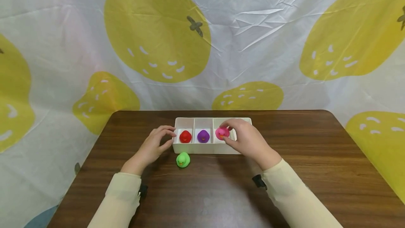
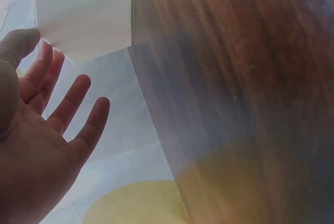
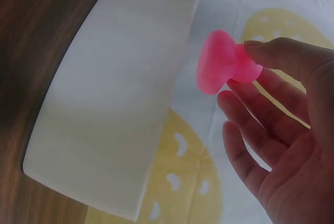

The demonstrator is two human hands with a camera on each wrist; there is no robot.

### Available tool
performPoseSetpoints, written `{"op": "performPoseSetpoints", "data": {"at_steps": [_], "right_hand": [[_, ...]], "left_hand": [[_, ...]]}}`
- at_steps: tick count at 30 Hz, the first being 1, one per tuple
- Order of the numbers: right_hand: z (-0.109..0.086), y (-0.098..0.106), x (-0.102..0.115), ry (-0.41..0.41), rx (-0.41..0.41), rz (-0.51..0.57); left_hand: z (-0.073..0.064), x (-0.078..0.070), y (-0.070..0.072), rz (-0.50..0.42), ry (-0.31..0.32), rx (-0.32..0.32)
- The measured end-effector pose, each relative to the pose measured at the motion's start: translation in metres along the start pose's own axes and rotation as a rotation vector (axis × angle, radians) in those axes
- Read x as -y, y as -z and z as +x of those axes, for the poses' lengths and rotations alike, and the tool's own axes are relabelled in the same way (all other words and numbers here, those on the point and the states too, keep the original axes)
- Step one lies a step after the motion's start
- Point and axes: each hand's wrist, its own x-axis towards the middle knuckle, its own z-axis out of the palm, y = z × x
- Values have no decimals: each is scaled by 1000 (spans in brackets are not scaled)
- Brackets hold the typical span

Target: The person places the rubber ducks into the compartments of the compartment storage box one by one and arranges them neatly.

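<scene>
Right hand: the right hand (image 1: 248, 140) pinches the pink duck (image 1: 222, 133) between thumb and fingertip; in the right wrist view the lower fingers stand apart from it, slightly bent.
Pink duck: held over the third compartment from the left of the white tray (image 1: 205, 149), its orange beak toward the person; in the right wrist view its flat base points away from the palm.
Left hand: the left hand (image 1: 152, 147) is at the tray's left end, fingers spread and gently bent; thumb and fingertips are right at the edge, but whether they press on it I cannot tell.
Red duck: the red duck (image 1: 185, 137) sits in the leftmost compartment.
Purple duck: the purple duck (image 1: 203, 136) sits in the next compartment, beyond a thin divider.
Green duck: the green duck (image 1: 183, 160) is upright on the brown table (image 1: 202, 192), just in front of the tray near its left end.
Tray: lies lengthwise across the table near the far edge; the right hand covers part of its right end.
Sleeves: cream, the left sleeve (image 1: 118, 196) and right sleeve (image 1: 294, 189) reaching the wrists.
Backdrop: a white cloth (image 1: 253, 45) with big yellow fruit shapes, creased.
</scene>
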Motion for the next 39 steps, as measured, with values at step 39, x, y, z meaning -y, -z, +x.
{"op": "performPoseSetpoints", "data": {"at_steps": [39], "right_hand": [[24,-36,-41,-43,98,-109]], "left_hand": [[0,2,0,-8,18,8]]}}
